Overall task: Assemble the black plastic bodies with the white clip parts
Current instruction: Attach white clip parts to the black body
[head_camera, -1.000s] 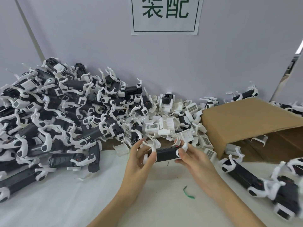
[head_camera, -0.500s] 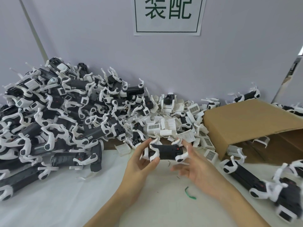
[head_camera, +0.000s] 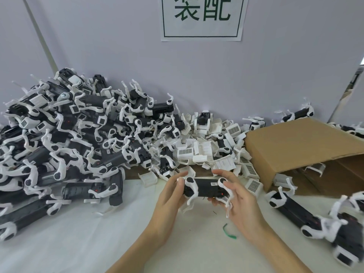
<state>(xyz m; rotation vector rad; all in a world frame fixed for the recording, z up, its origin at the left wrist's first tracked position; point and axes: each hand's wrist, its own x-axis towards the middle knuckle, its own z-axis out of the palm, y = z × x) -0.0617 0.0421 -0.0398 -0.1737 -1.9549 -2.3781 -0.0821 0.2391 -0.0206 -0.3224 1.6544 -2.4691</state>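
Holding a clipped body up between both hands

Gripping the work clear of the table, the person keeps one black body (head_camera: 204,187) lying crosswise at the centre, near the front edge of the white parts heap. The left hand (head_camera: 171,196) wraps its left end, fingers curled behind and thumb over the white clip (head_camera: 190,186) seated there, probably so that end cannot twist. The right hand (head_camera: 236,196) cradles the right end from below and the far side, fingers curled round it beside a second white clip whose thin legs hang down over the palm. Lifting the piece leaves those legs free rather than pressed into the table (head_camera: 98,233); whether every clip is fully seated is hard to judge, since the fingers cover the joints.

Stock is laid out by stage, it seems. To the left and far rises a big pile of assembled units (head_camera: 69,138). Straight beyond the hands lies a drift of loose white parts (head_camera: 202,152), within easy reach. To the right an open cardboard box (head_camera: 299,146) lies on its side, with more black-and-white units (head_camera: 295,213) on the near right. A green scrap (head_camera: 228,232) lies just near of the right hand.
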